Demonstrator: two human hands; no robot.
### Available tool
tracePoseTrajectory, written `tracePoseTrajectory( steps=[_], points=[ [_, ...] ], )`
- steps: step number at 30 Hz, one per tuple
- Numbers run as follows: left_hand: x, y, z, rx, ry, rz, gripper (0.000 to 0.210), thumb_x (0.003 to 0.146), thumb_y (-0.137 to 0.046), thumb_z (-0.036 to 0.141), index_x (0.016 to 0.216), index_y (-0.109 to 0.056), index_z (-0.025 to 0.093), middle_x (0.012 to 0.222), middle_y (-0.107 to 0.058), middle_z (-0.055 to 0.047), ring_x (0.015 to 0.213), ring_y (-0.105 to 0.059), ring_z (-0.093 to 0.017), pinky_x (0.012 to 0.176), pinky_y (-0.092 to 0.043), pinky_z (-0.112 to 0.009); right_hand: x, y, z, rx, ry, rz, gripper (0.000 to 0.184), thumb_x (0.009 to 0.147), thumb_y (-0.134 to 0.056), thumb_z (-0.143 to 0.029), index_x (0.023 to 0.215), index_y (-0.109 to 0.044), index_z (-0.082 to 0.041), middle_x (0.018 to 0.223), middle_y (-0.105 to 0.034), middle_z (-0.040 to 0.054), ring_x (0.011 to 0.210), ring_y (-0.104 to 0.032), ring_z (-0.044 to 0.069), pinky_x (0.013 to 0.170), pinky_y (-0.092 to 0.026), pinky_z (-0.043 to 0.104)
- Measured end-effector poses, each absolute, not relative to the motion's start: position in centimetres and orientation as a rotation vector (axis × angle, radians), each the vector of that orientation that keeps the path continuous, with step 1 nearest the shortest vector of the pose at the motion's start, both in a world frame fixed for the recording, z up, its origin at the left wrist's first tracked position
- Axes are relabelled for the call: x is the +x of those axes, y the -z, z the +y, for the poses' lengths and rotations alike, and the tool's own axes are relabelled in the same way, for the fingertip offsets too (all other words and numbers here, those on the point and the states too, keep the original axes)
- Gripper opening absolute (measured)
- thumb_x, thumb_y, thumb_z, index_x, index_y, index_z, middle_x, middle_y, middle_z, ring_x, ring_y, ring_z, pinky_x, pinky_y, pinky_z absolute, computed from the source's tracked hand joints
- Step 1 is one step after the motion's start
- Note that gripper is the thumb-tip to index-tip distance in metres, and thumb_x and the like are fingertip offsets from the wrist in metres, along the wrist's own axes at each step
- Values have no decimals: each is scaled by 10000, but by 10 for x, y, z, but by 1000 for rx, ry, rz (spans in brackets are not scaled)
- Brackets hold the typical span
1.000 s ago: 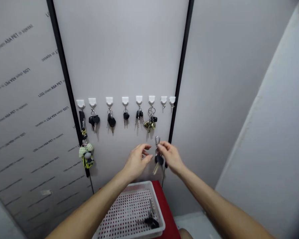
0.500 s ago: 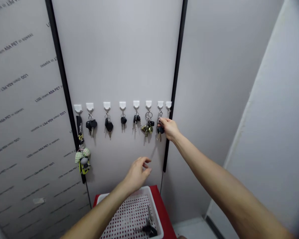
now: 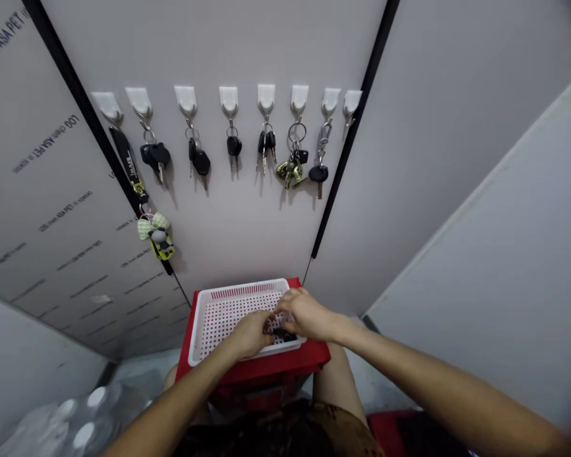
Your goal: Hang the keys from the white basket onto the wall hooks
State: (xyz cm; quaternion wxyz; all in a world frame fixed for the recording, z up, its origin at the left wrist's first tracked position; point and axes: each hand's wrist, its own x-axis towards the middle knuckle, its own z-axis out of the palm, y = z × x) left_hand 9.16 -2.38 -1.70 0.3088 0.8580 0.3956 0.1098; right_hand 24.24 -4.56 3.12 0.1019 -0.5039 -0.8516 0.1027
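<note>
Both of my hands are down in a white perforated basket [image 3: 197, 330], at its right end. A bunch of dark-headed keys [image 3: 285, 334] lies there between them, partly covered by my fingers. My left hand [image 3: 251, 334] curls its fingers and thumb round the left side of the bunch. From the right, my right hand [image 3: 309, 315] bends over the same keys, fingertips pinched towards them. On the wall above, a key on a chain [image 3: 318, 172] hangs from a white hook [image 3: 330, 99]. To its left hangs a ring of brass-coloured keys [image 3: 290, 170].
More keys hang in the row, among them a black-headed bunch [image 3: 200, 162]. A black strap [image 3: 124, 152] with a bow charm [image 3: 155, 227] hangs at the far left. A red-covered stand [image 3: 285, 362] holds the basket. Clear bottles [image 3: 95, 416] stand on the floor at lower left.
My right hand has let go of the key on the rightmost occupied chain and come down into the basket. My left hand has lowered to the basket's keys. The view has tilted down.
</note>
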Motion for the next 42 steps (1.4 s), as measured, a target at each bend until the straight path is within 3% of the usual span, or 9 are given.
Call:
tracePoseTrajectory(
  steps=[4, 9, 16, 21, 26, 37, 42],
  points=[
    [94, 19, -20, 2250, -159, 1040, 178, 552, -458, 178, 691, -569, 173, 608, -566, 5, 560, -481, -126, 519, -339, -208, 236, -8, -47, -1655, -188, -2794, 185, 547, -537, -190, 718, -591, -145, 783, -584, 99, 841, -454, 223, 768, -256, 396],
    [94, 23, -18, 2218, -239, 1052, 182, 538, -476, 181, 698, -559, 154, 605, -555, 5, 556, -471, -120, 509, -330, -206, 241, -10, -36, -1580, -223, -2798, 138, 586, -463, -161, 646, -587, -170, 653, -598, 54, 708, -496, 171, 721, -277, 339],
    [100, 6, -9, 1825, -503, 819, 181, 625, -407, 165, 748, -531, 122, 681, -545, 0, 631, -472, -92, 592, -358, -193, 249, -40, -28, -1559, -626, -2127, 160, 643, -372, -154, 651, -530, -135, 553, -531, -1, 494, -431, 74, 489, -320, 183],
    [98, -28, -1, 1855, -658, 844, 160, 655, -399, 217, 695, -525, 127, 583, -495, 29, 557, -431, -77, 541, -341, -186, 257, -58, -20, -1435, -811, -1725, 113, 647, -400, -199, 643, -492, -135, 527, -487, -26, 486, -434, 67, 500, -351, 189],
    [96, -55, 7, 1909, -808, 956, 147, 652, -404, 199, 713, -523, 140, 630, -526, 16, 598, -462, -85, 583, -367, -201, 262, -80, -18, -1355, -853, -1493, 88, 619, -447, -217, 625, -483, -137, 500, -480, -41, 463, -448, 62, 500, -373, 201],
    [166, -150, 2, 2254, -1094, 676, 402, 631, -421, 120, 1028, -411, 180, 1008, -480, -52, 845, -467, -129, 730, -383, -271, 298, -182, -3, -1089, -449, -1138, 106, 576, -500, -211, 647, -490, -132, 474, -489, -52, 419, -465, 48, 482, -406, 203],
    [184, -177, 0, 2375, -1095, 639, 408, 636, -430, 149, 1042, -398, 177, 1029, -464, -62, 883, -449, -151, 759, -364, -291, 321, -231, 17, -977, -310, -1035, 35, 592, -474, -158, 620, -474, -136, 439, -464, -63, 388, -448, 40, 458, -422, 206]
  ],
)
